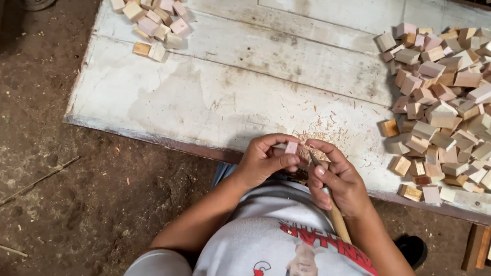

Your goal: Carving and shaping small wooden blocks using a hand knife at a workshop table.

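The big pile of wooden blocks (461,107) runs off the right edge — the tool's blade tip (313,158) too small to tell.

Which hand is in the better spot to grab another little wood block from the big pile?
Probably the right hand: the big pile lies on its side of the board. But it holds a wooden-handled tool, while the left hand pinches a small block.

White board table (231,91) — two block piles (458,107), shavings (323,132).
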